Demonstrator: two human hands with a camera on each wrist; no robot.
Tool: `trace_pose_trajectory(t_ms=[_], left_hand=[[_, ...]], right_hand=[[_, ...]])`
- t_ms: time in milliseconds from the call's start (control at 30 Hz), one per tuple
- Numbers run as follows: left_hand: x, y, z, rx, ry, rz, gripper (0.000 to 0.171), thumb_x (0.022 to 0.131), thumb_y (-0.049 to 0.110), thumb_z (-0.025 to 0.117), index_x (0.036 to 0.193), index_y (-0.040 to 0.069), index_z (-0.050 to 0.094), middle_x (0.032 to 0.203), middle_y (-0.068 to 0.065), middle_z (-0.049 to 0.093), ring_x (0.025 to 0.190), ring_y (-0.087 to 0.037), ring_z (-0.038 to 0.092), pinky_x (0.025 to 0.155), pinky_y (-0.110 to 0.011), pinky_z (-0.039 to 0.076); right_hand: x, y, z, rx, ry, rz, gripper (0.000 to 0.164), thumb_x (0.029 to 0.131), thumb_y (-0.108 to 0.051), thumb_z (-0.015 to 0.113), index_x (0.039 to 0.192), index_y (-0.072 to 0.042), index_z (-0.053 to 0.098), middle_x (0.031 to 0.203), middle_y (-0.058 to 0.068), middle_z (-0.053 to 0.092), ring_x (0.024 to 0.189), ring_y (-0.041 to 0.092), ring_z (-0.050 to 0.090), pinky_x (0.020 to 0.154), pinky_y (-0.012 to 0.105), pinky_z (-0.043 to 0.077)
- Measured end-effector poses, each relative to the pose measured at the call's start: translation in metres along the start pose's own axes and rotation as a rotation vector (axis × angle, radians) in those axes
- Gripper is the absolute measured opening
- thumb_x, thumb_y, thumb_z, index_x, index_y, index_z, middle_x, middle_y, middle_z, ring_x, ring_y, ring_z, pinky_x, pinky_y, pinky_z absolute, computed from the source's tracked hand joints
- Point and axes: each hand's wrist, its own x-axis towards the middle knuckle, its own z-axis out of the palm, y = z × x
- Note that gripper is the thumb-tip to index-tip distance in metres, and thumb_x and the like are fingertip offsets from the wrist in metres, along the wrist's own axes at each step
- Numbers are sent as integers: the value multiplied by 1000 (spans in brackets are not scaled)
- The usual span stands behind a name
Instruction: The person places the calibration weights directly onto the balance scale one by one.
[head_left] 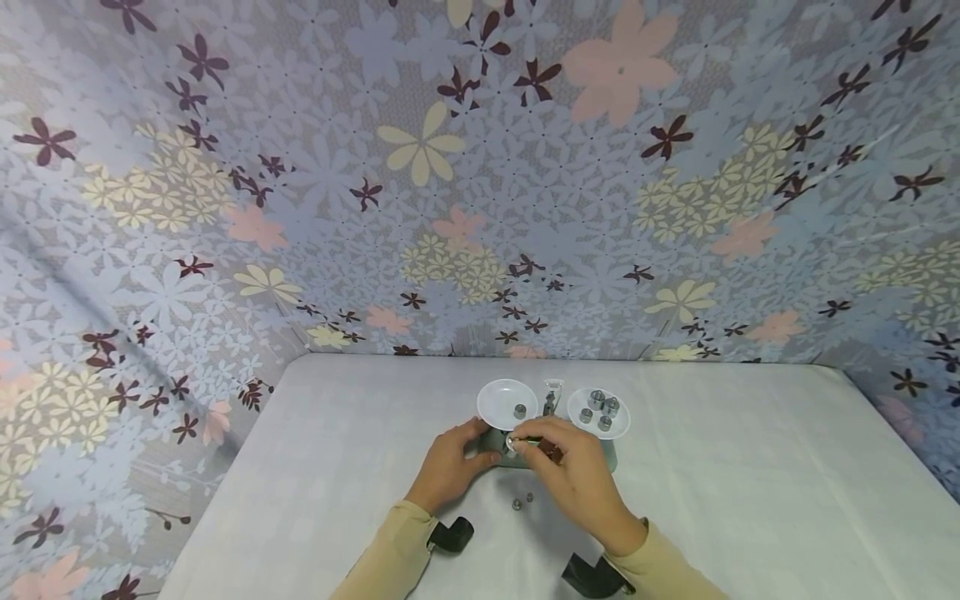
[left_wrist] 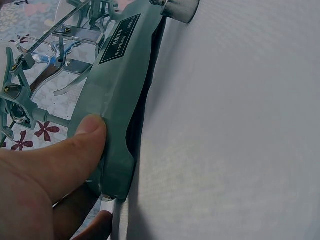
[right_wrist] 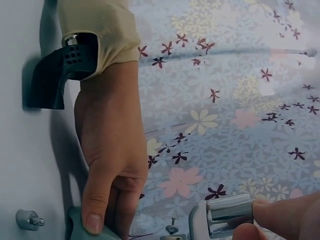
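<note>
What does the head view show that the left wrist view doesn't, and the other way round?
Only the head view shows the right hand and the metal weights grouped on the right white plate.

Only the left wrist view shows the black label with pale lettering.

Both show the left hand gripping the green base, plus the floral backdrop.

Print on the label (left_wrist: 120,38) beyond the left thumb (left_wrist: 90,132) is too small to read; the right hand (right_wrist: 290,216) is cut off behind its fingertips (right_wrist: 260,210).
</note>
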Motion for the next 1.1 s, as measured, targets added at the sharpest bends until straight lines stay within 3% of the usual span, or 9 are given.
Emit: trace_pose_trajectory(t_ms=[467,1100], left_hand=[[0,-1,1,2,-1,-1,54,83,41,66,129,15,55,134,-6,51,124,-25,46,105,-44,36],[1,-2,1,0,9,33,52,83,36,67,129,15,55,132,-2,54,122,-23,48,104,-42,38]], right_hand=[[11,-2,-2,-4,8,-44,11,88,-24,64,98,-23,69,95,-12,64,64,2,54,52,20,48],[31,-3,-4,-17,64,-35,11,87,-21,66,96,-22,70,94,-13,64,65,2,55,53,22,49]])
